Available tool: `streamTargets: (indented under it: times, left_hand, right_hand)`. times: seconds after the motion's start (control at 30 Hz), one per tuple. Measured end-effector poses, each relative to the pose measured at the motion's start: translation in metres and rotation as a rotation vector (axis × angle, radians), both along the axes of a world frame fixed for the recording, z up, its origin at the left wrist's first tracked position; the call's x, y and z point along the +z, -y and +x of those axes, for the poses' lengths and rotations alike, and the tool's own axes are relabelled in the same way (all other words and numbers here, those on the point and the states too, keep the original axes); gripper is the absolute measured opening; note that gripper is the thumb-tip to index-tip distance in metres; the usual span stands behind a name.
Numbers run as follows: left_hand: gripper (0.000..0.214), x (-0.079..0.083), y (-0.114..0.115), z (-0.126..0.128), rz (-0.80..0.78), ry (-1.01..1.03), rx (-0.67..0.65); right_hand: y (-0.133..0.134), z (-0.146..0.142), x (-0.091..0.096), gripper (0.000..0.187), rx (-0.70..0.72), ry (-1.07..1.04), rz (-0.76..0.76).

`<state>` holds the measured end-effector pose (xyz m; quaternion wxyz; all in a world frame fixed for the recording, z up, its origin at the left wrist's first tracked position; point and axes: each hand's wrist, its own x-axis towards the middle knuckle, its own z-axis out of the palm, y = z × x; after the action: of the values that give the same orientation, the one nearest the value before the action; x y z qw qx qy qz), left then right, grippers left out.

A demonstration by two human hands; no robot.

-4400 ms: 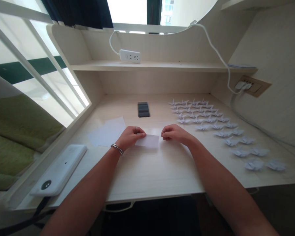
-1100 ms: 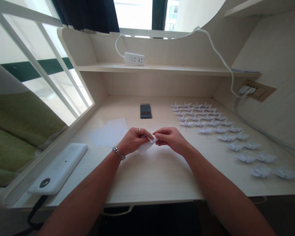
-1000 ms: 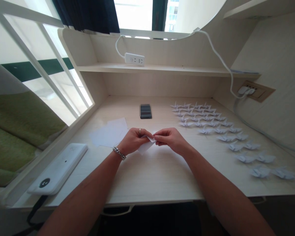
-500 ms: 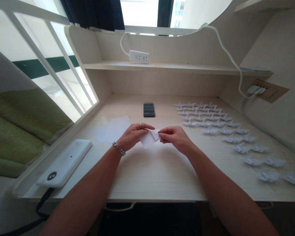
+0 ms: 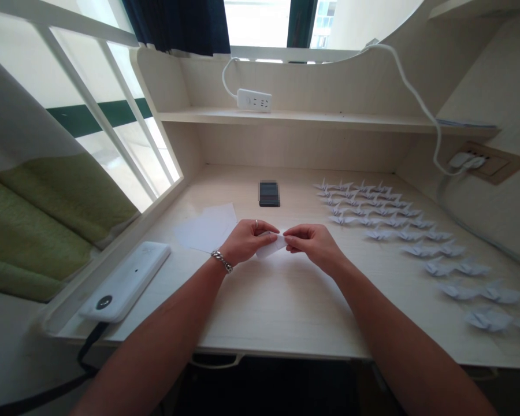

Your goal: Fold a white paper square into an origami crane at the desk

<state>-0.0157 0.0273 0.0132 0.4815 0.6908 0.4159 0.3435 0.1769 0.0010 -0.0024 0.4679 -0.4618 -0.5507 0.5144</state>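
Observation:
Both hands meet over the middle of the pale wooden desk (image 5: 286, 300). My left hand (image 5: 247, 240), with a ring and a chain bracelet, pinches the left side of a small folded white paper (image 5: 271, 245). My right hand (image 5: 312, 245) pinches the paper's right end with thumb and fingertips. The paper is held just above the desk between the two hands. A loose pile of white paper sheets (image 5: 205, 228) lies on the desk just left of my left hand.
Rows of several white folded paper cranes (image 5: 398, 225) cover the right side of the desk. A dark phone (image 5: 269, 193) lies at the back centre. A white flat device (image 5: 125, 280) sits at the left edge. A power strip (image 5: 253, 100) rests on the shelf, and a cable runs to the wall socket (image 5: 468, 160).
The paper was lying flat under my fingers 4.4 s ago; since then both hands have lifted it and folded it smaller. The view has shifted slightly to the left.

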Motion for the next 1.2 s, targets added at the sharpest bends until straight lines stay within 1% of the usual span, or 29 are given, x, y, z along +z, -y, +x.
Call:
streamTargets:
  times: [0.07, 0.17, 0.5, 1.0, 1.2]
  left_hand:
    - [0.029, -0.0001, -0.0005, -0.0004, 0.027, -0.027, -0.011]
    - [0.029, 0.0001, -0.0004, -0.0004, 0.028, -0.04, -0.027]
    - [0.027, 0.0043, 0.0012, 0.0015, -0.01, 0.009, -0.031]
    - [0.031, -0.0004, -0.0005, 0.0002, 0.017, 0.034, -0.015]
    - [0.028, -0.0006, -0.0007, 0.0008, 0.001, 0.029, -0.02]
  right_hand:
    - [0.0001, -0.0015, -0.0012, 0.036, 0.024, 0.006, 0.005]
    - [0.0002, -0.0038, -0.0024, 0.038, 0.043, 0.025, 0.019]
    - [0.0001, -0.0038, -0.0019, 0.038, 0.028, 0.018, 0.016]
    - [0.001, -0.004, -0.0017, 0.034, 0.026, -0.003, 0.027]
    - [0.0025, -0.0059, -0.0007, 0.031, 0.026, 0.01, -0.019]
